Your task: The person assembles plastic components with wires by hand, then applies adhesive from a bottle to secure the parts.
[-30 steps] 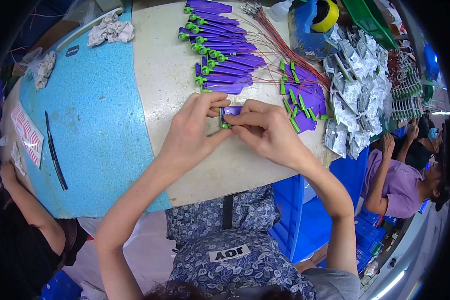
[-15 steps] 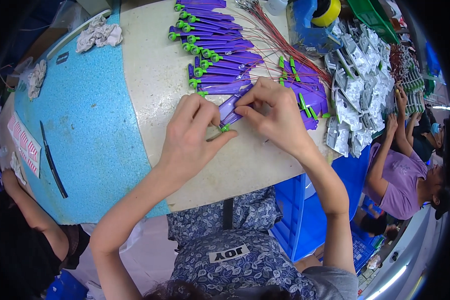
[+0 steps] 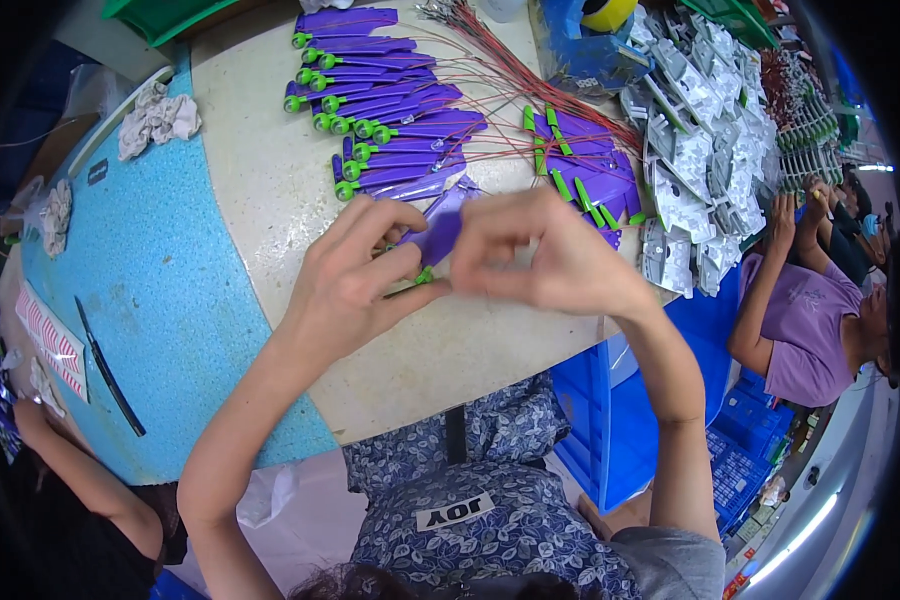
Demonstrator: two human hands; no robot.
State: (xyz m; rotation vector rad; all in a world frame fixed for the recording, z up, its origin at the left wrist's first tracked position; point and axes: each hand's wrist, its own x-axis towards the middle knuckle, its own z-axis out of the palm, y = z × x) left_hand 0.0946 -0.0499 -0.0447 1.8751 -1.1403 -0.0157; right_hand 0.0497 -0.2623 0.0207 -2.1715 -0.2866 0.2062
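Note:
My left hand point(image 3: 350, 280) is closed around a narrow purple plastic part point(image 3: 438, 238) with a small green end piece point(image 3: 424, 275) by its fingertips. Close against that part is my right hand point(image 3: 570, 250), its fingers curled together in a pinch. Motion blurs its fingertips, and what they hold, if anything, cannot be made out. Just beyond my hands lies a row of similar purple parts point(image 3: 425, 130) with round green ends on the left. Thin red wires point(image 3: 560, 92) run from them toward the far right. More purple pieces point(image 3: 595, 170) with green strips lie right of the row.
Grey moulded parts point(image 3: 705, 150) are heaped on the right, near a blue tape dispenser point(image 3: 580, 60). A blue mat point(image 3: 140, 290) carries a black slender tool point(image 3: 105, 370) and crumpled cloth point(image 3: 158, 120). Blue crates point(image 3: 610, 440) stand below the table's right edge. Co-workers sit at both sides.
My right hand has shifted from the purple part's upper end down toward its green end. My left hand still holds the part. The whole view has shifted slightly.

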